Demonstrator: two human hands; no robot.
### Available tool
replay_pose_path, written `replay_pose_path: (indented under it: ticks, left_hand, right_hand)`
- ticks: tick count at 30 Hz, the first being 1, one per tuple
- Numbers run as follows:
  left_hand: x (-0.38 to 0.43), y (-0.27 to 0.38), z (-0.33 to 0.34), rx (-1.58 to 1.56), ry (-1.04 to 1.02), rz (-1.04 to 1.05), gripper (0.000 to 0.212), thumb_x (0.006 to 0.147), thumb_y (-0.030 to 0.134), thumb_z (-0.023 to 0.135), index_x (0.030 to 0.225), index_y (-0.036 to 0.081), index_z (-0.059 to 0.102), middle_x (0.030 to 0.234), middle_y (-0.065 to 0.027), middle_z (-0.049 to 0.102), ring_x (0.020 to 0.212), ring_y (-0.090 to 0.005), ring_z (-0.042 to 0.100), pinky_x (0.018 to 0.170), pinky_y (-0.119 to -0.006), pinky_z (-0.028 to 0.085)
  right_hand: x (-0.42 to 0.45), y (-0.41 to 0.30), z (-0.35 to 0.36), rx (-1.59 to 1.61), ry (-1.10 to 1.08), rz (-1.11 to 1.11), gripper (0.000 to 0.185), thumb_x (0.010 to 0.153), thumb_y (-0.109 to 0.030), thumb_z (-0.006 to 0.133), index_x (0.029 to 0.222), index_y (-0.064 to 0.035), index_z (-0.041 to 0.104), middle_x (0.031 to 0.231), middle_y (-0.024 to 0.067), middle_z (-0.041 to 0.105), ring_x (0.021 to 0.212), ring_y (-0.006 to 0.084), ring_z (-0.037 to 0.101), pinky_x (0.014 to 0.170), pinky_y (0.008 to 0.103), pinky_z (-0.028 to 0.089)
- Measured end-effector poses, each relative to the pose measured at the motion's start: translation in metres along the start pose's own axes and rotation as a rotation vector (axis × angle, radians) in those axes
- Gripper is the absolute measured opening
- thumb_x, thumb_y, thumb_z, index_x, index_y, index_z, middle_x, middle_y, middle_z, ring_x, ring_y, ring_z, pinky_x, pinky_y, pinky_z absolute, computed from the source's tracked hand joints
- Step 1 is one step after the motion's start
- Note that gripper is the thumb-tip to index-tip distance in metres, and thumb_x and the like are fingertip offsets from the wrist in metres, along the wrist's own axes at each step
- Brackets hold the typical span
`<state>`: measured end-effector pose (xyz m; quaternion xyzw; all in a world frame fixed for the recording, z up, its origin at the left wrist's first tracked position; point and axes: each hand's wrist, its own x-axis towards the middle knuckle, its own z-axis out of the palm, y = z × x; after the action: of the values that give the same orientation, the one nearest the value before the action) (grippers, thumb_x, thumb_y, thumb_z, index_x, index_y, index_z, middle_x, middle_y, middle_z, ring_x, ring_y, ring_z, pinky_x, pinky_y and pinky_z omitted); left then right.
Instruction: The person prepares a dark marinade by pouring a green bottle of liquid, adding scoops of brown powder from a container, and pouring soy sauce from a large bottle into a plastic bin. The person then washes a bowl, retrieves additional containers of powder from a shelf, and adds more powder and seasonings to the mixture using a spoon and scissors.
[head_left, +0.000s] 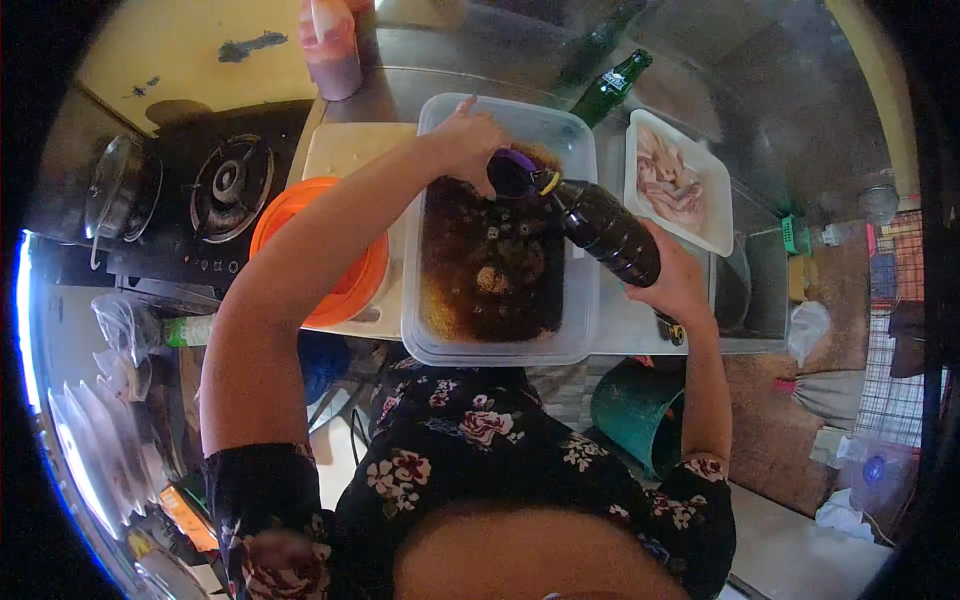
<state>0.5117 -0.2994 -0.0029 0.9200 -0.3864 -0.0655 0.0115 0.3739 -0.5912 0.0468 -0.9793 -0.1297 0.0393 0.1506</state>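
Note:
My left hand (471, 146) grips a small purple-rimmed cup (511, 172) above a clear plastic tub (577, 330). My right hand (675, 277) is closed around a plastic bottle of dark liquid (611, 232), tilted so its yellow-ringed neck is at the cup's rim. How full the cup is, I cannot tell. Dark brown liquid (517, 292) with bubbles lies in the tub, with a pale tan clump (492, 280) in it and grainy yellowish matter at the lower left.
An orange-rimmed container (285, 202) stands on a cream board (375, 142) at left, beside a gas stove (225, 180). A green glass bottle (611, 90) and a white tray of raw meat (716, 217) are behind and right. A pinkish jug (330, 60) stands behind; a green bin (630, 412) is below.

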Motion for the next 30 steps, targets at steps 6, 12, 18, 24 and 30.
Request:
replay_pose_path:
  ticks: [6, 12, 18, 24, 30]
  left_hand:
    - [0.000, -0.001, 0.001, -0.013, 0.028, 0.030, 0.069, 0.045, 0.047, 0.072, 0.100, 0.010, 0.055, 0.098, -0.0100, 0.053, 0.104, -0.0275, 0.044, 0.097, -0.053, 0.018]
    - [0.001, -0.001, 0.001, -0.007, 0.018, 0.013, 0.066, 0.045, 0.046, 0.073, 0.098, 0.012, 0.055, 0.097, -0.0093, 0.053, 0.103, -0.0277, 0.044, 0.097, -0.054, 0.017]
    - [-0.001, -0.002, -0.001, -0.046, 0.067, 0.057, 0.063, 0.047, 0.045, 0.073, 0.098, 0.011, 0.058, 0.096, -0.0104, 0.055, 0.102, -0.0272, 0.047, 0.094, -0.054, 0.023]
    - [0.000, 0.000, -0.003, 0.100, 0.225, 0.105, 0.067, 0.045, 0.037, 0.074, 0.102, 0.012, 0.050, 0.105, -0.0050, 0.049, 0.105, -0.0239, 0.043, 0.097, -0.050, 0.020]
    - [0.001, 0.011, -0.014, 0.544, 0.482, 0.217, 0.043, 0.061, 0.025, 0.062, 0.100, 0.014, 0.047, 0.104, 0.0003, 0.045, 0.102, -0.0153, 0.043, 0.097, -0.043, 0.024]
  right_hand:
    - [0.001, 0.002, 0.001, -0.019, 0.008, -0.030, 0.077, 0.046, -0.019, 0.073, 0.114, -0.0144, 0.039, 0.099, 0.0118, 0.055, 0.091, 0.0316, 0.053, 0.077, 0.0396, 0.041]
    - [0.001, 0.005, 0.002, 0.002, 0.003, -0.050, 0.078, 0.047, -0.022, 0.072, 0.116, -0.0149, 0.039, 0.099, 0.0119, 0.055, 0.092, 0.0311, 0.052, 0.077, 0.0400, 0.041]
    - [0.000, 0.003, 0.002, -0.008, -0.022, 0.012, 0.079, 0.046, -0.021, 0.073, 0.117, -0.0135, 0.040, 0.100, 0.0118, 0.055, 0.092, 0.0305, 0.052, 0.078, 0.0395, 0.041]
    - [-0.003, 0.016, 0.013, 0.048, 0.014, 0.008, 0.082, 0.045, -0.021, 0.073, 0.119, -0.0129, 0.038, 0.101, 0.0118, 0.054, 0.094, 0.0300, 0.052, 0.080, 0.0384, 0.040]
    - [-0.004, 0.014, 0.014, 0.079, 0.022, 0.030, 0.084, 0.045, -0.020, 0.074, 0.119, -0.0123, 0.038, 0.102, 0.0121, 0.054, 0.095, 0.0298, 0.052, 0.081, 0.0379, 0.040]
